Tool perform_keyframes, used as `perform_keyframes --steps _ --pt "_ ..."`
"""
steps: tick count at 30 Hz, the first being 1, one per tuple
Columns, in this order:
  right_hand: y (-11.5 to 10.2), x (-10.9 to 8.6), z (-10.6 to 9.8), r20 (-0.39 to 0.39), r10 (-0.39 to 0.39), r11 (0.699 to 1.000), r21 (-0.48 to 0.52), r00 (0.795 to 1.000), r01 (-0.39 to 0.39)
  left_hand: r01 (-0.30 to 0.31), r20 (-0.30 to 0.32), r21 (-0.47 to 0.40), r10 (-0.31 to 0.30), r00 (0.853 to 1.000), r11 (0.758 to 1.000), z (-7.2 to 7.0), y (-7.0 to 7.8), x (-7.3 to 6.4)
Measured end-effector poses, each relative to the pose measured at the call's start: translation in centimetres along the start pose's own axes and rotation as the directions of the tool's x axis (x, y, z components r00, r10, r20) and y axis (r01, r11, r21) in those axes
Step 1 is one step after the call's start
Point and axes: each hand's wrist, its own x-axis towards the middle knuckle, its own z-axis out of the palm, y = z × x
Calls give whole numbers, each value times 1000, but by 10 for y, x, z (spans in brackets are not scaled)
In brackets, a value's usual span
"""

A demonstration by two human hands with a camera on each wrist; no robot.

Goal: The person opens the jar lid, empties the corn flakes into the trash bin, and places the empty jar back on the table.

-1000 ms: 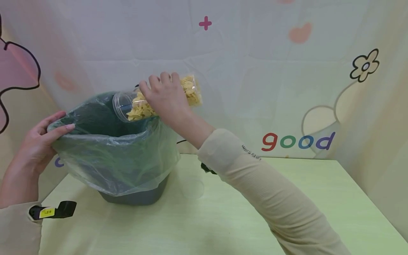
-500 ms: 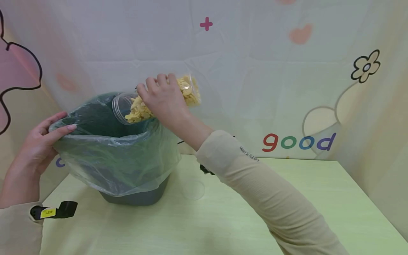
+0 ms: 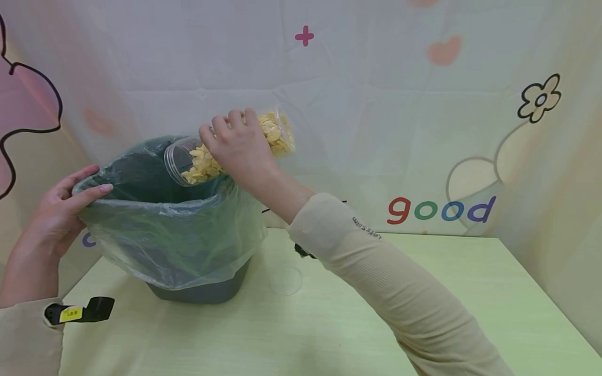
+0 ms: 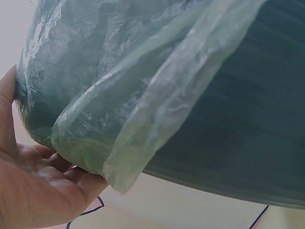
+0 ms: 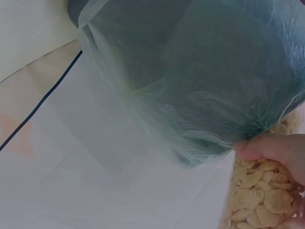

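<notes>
A dark grey bin (image 3: 199, 293), lined with a translucent green bag (image 3: 174, 245), stands at left on the table. My left hand (image 3: 56, 214) holds its left rim, the thumb over the bag's edge; the left wrist view shows the fingers (image 4: 88, 183) against the bin's outside. Over the right side of the opening, my right hand (image 3: 242, 149) grips a clear jar (image 3: 175, 162) of yellow flakes (image 3: 202, 166). The jar lies tilted, its uncapped mouth pointing left and down into the bin. In the right wrist view, my thumb (image 5: 267, 147) lies across the jar beside the bag.
A clear round lid (image 3: 285, 280) lies on the pale green table (image 3: 329, 324), right of the bin. Behind hangs a printed curtain (image 3: 338, 104) with the word "good". A wrist camera (image 3: 84, 310) is strapped to my left wrist.
My right hand has shifted slightly left and tipped the jar's mouth a little lower. The flakes have slid slightly toward the mouth. The left hand and bin stay almost still.
</notes>
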Motion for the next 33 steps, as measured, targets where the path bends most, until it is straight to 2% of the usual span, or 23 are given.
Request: perform_keyframes --steps 12,20,26,33 --pt "-1 0 2 -20 -15 1000 -21 1000 15 3 3 -22 -3 1000 1000 1 0 0" --pt "-1 0 3 -41 -24 999 -37 999 22 4 -7 14 -4 1000 1000 -1 -1 2" --pt "-1 0 4 -67 -30 999 -42 997 27 12 7 -13 -12 1000 1000 -1 0 3" --pt "-2 1 6 -60 -55 995 -83 997 50 15 2 -19 -15 1000 1000 -1 0 5"
